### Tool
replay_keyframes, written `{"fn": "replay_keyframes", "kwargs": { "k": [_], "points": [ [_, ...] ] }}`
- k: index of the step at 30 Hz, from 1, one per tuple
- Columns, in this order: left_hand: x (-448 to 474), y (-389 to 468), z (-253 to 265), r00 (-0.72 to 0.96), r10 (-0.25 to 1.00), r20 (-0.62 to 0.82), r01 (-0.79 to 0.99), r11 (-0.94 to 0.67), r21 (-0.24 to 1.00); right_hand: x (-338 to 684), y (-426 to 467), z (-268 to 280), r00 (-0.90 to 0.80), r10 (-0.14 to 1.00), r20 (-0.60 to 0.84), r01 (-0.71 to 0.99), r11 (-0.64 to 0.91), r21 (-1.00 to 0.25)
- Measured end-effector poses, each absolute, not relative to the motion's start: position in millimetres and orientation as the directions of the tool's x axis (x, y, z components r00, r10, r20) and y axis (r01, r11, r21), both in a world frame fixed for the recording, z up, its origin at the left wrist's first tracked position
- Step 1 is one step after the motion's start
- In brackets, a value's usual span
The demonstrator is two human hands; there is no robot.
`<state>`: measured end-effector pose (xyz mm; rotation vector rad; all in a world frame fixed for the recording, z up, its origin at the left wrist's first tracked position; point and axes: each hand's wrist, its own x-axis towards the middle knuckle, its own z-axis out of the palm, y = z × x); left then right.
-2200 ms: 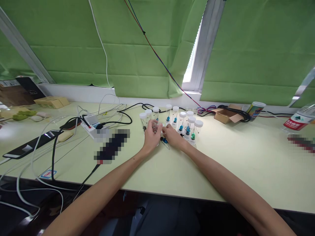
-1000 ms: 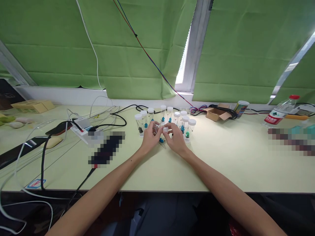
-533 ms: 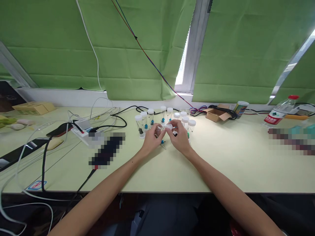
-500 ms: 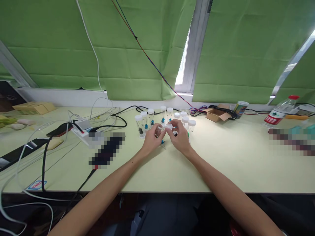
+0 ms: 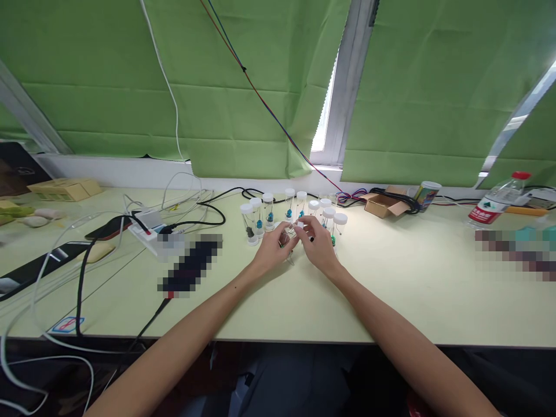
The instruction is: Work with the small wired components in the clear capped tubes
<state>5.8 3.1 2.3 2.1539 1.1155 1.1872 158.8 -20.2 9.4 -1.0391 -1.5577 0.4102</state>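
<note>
My left hand (image 5: 274,245) is closed around a small clear tube (image 5: 287,233), mostly hidden by the fingers. The fingers of my right hand (image 5: 318,244) pinch a small white cap (image 5: 300,224) at the tube's upper end. Whether the cap is on the tube or apart from it, I cannot tell. White-capped clear tubes stand around both hands, among them one with a dark piece (image 5: 249,223) at the left and one with a green piece (image 5: 339,223) at the right. Several others hold blue pieces with thin wires. A thin wire end shows below my left hand.
A dark pixelated device (image 5: 191,263) on a cable lies left of my forearm, near a white power strip (image 5: 150,231) and tangled cords. Behind on the right are an open cardboard box (image 5: 382,204), a can (image 5: 428,196) and a red-capped bottle (image 5: 495,202).
The view has shifted slightly. My hands stay together, with the fingers around the cap moved a little. The blue piece seen below my left hand is no longer visible.
</note>
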Motion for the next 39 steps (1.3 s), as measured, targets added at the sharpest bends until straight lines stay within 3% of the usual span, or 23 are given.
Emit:
{"fn": "replay_keyframes", "kwargs": {
  "k": [16, 23, 39],
  "points": [
    [3, 2, 2, 0.404, 0.805, 0.435, 0.48, -0.591, 0.649, 162, -16, 6, 0.012, 0.771, 0.637, 0.42, 0.574, -0.703],
    [2, 4, -1, 0.437, 0.792, 0.427, 0.512, -0.609, 0.606, 167, -12, 6, -0.063, 0.748, 0.66, 0.519, 0.59, -0.619],
    [1, -2, 4, 0.543, 0.756, 0.365, 0.529, -0.645, 0.551, 165, -14, 6, -0.048, 0.849, 0.526, 0.646, 0.428, -0.633]
  ]
}}
